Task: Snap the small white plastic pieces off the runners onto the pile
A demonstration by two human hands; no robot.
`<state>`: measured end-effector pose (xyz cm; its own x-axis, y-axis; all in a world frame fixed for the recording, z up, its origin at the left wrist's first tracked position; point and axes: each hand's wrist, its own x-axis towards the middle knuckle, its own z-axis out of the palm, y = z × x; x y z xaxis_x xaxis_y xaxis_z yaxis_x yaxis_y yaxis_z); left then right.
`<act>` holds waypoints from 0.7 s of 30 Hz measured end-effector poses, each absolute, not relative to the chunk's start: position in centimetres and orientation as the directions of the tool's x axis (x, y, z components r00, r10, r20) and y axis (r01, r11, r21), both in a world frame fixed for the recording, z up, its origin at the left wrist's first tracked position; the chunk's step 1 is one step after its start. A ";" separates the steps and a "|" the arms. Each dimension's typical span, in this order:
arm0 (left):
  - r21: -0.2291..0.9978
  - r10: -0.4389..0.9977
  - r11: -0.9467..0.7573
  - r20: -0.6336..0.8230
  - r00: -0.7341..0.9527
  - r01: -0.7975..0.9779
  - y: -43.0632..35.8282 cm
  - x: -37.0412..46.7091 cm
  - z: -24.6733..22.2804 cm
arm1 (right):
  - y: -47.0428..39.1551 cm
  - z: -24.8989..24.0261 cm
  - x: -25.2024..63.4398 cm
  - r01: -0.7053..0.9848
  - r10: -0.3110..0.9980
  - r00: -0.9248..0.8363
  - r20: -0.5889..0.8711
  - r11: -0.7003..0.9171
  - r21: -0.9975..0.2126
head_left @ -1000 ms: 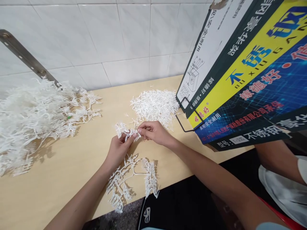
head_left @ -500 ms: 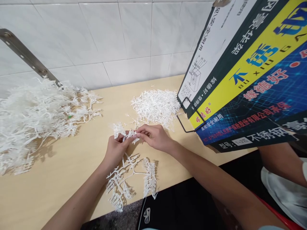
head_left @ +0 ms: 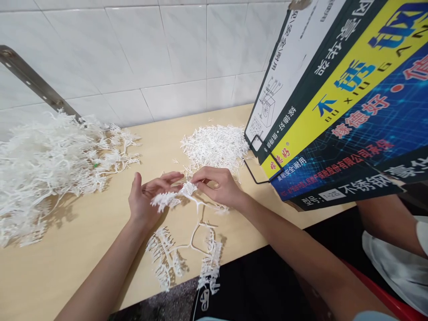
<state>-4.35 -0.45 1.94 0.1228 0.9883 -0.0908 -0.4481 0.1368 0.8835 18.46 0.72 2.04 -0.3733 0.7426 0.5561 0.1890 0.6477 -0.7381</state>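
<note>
A white branching plastic sprue (head_left: pixel 191 240) with toothed clusters of small pieces hangs down over the near part of the wooden table. My right hand (head_left: pixel 219 183) pinches one of its upper clusters between thumb and fingertips. Beside it, my left hand (head_left: pixel 150 196) is turned palm up with its fingers stretched out and thumb apart. One toothed branch of the sprue lies across or just over the left fingers; whether it touches them I cannot tell. Just beyond both hands is a heap of small loose white pieces (head_left: pixel 216 145).
A large tangled pile of white sprues (head_left: pixel 43 165) covers the table's left side. At right stands a printed cardboard box (head_left: pixel 321 116), with a black wire frame (head_left: pixel 256 171) at its lower corner. A metal bracket (head_left: pixel 36 80) leans by the tiled wall. Another person's arm (head_left: pixel 389 218) shows at right.
My left hand has let go of the cluster, opened and turned palm up. My right hand keeps its pinch, and the sprue has been turned and lifted a little, its stems now showing.
</note>
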 end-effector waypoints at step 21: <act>0.996 0.984 -0.006 -0.009 0.178 0.086 -2.5 -2.1 1.7 | 0.8 1.6 17.8 0.224 0.755 -0.426 0.498 0.621 -0.751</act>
